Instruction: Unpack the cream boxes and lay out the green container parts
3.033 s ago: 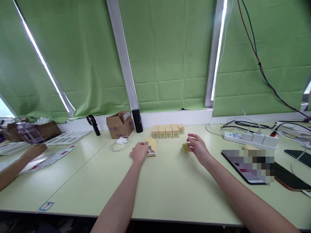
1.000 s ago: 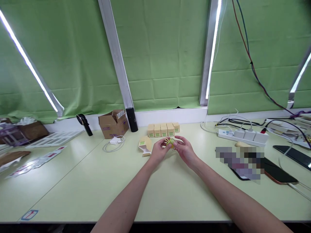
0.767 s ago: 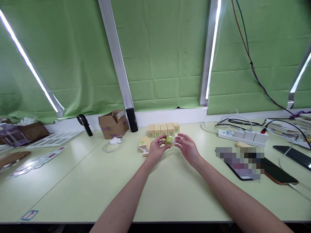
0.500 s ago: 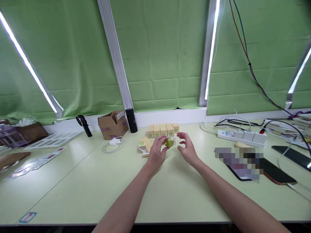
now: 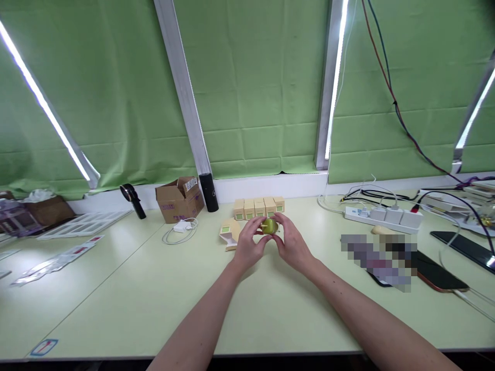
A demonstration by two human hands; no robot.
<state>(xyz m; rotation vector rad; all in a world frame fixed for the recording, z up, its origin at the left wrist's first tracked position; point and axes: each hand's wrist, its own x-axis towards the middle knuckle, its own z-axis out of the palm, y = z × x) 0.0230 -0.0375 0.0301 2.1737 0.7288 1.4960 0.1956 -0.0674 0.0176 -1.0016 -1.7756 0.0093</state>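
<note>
One round green piece (image 5: 270,226) sits pinched between left hand (image 5: 249,242) and right hand (image 5: 293,243) over the bench (image 5: 266,314), near the open small box (image 5: 231,230); uneven fingertip pressure could squirt it loose.

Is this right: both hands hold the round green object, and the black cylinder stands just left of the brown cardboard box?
Not quite: the head view shows the black cylinder just right of the brown cardboard box, not left. The rest stands: the left hand and right hand both hold the round green object.
</note>
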